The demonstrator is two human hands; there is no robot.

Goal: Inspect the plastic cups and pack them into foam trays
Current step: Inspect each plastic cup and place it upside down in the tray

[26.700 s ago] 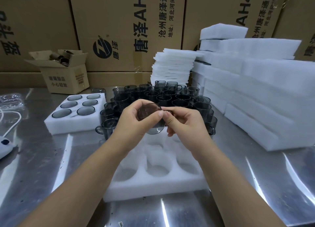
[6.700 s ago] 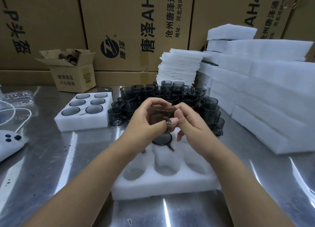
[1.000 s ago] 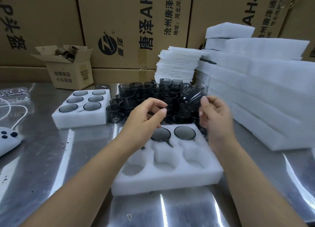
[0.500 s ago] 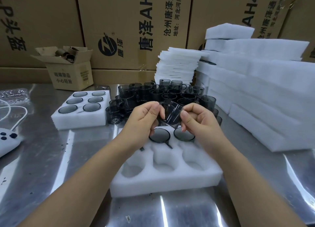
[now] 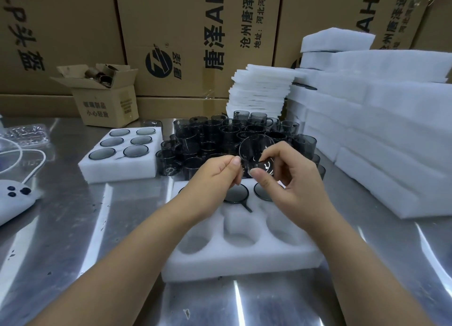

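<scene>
Smoky see-through cup [image 5: 256, 149] (mouth toward camera) pinched in the grip of left hand [image 5: 212, 176] and right hand [image 5: 296, 181]

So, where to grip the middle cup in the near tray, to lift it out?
Probably pinch the handle of the middle cup from above, near side. The cup sits sunk to its rim in the near tray, wall hidden; only the handle lies reachable, pointing toward the person.

Smoky grey translucent cups [image 5: 227, 139], white foam trays [image 5: 241, 259], brown black-printed cartons [image 5: 195, 32], silver table [image 5: 61, 240].
</scene>
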